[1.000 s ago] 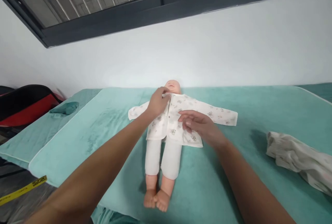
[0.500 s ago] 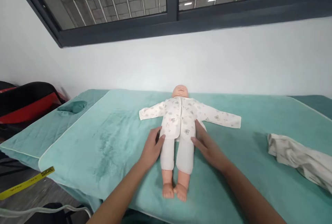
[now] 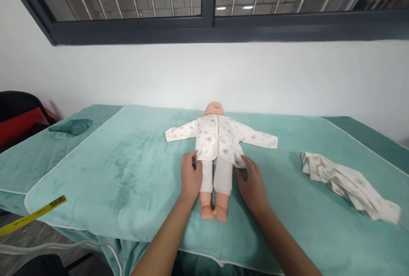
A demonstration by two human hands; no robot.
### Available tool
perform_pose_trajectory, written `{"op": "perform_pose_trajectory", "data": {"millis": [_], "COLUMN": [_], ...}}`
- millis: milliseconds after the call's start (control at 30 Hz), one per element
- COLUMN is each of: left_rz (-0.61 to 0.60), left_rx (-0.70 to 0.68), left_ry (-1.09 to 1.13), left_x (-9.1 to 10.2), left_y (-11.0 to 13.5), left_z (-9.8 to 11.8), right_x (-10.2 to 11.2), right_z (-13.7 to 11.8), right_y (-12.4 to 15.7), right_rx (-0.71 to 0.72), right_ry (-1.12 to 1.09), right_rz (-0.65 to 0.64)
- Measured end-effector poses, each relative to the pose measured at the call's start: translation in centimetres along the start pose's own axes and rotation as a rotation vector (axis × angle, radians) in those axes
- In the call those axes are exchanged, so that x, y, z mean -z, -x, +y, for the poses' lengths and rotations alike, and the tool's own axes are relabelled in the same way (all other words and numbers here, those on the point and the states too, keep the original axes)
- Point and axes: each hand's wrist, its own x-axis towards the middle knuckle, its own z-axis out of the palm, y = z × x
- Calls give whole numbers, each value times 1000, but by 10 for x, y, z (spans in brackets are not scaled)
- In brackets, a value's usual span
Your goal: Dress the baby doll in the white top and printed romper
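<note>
A baby doll (image 3: 214,108) lies on its back, dressed in a white printed jacket (image 3: 207,137) whose sleeves spread out to both sides. White pants (image 3: 223,178) cover its legs down to the shins, and its feet are bare. My left hand (image 3: 191,178) is beside the doll's hip, thumb and forefinger apart at the jacket's lower corner. On the other side, my right hand (image 3: 253,184) has its fingertips at the jacket's flared hem, thumb and forefinger spread. Neither hand visibly grips the cloth.
A crumpled white printed garment (image 3: 348,182) lies to the right on the green padded cover (image 3: 143,182). Behind are a white wall (image 3: 143,76) and a dark window frame (image 3: 128,33). A yellow strip (image 3: 32,216) and a pale cable (image 3: 64,247) are at lower left.
The view has shifted, showing more of the garment on the right. My right hand has drawn slightly away from the doll's leg, and the jacket's right hem now flares outward.
</note>
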Motion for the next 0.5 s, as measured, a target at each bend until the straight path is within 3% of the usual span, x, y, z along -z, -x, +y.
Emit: {"op": "perform_pose_trajectory", "data": {"millis": [100,233,333,500], "left_rz": [15,14,97,203], "left_rx": [48,30,-105,-369], "left_ry": [-33,-101,-182,-263], "left_x": [2,2,0,-4], "left_y": [0,-2,-2,-1], "left_z": [-3,-3,-2,-1], "right_x": [-2,-4,-5,-2], "right_z": [3,1,-3,-8], "right_y": [1,-3,-10,-15], "right_rx": [-20,-106,-168,-231], "right_ry": [92,139,119,-114], "right_rz": [53,26,-2,-63]}}
